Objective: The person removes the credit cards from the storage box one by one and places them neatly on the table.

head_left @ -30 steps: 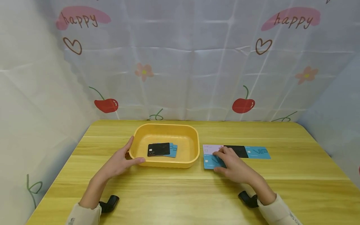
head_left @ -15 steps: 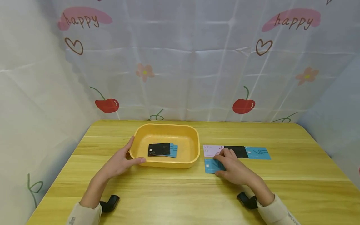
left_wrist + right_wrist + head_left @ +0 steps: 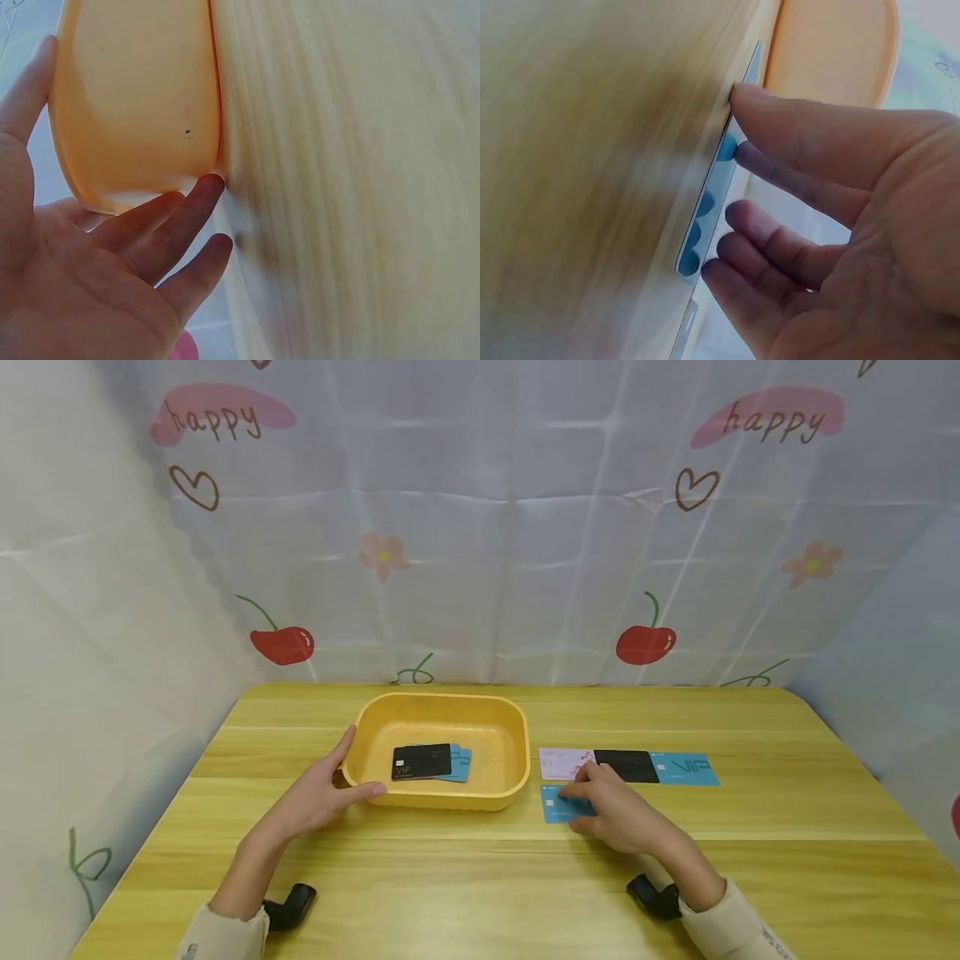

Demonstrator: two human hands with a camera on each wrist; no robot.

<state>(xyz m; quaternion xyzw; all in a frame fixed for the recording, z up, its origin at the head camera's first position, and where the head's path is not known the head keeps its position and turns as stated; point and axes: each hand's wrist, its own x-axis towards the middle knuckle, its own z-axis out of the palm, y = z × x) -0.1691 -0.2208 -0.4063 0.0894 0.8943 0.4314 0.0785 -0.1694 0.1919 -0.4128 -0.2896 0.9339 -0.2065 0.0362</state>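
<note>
Slightly nearer the person than one second ago, the blue rectangular plastic card (image 3: pixel 557 806) has slid off the lower edge of the pale pink card (image 3: pixel 561 762) printed with small flowers, and a narrow strip of bench (image 3: pixel 420 893) now shows between them. The right hand (image 3: pixel 626 814) has moved down with it. Its fingers are lightly bent and parted: the index fingertip rests on the card's glossy face, the thumb tip is at its near edge, and the right wrist view shows the other fingertips mirrored in the surface. This blue card lies flat on the wood-grained bench, to the right of the yellow oblong plastic basin (image 3: pixel 450 799).

Behind it runs a row: the pink card, then a black card (image 3: pixel 628 767), then another blue card (image 3: pixel 682 768) marked VIP.

The left hand (image 3: pixel 315 797) touches the basin's left end, its fingers spread along the outer wall and the thumb over the near rim. Inside the basin, a black VIP card (image 3: pixel 422 762) overlaps blue cards (image 3: pixel 462 766).

Beyond the bench hangs a white sheet (image 3: pixel 495 593) printed with cherries, flowers, hearts and the word "happy".
</note>
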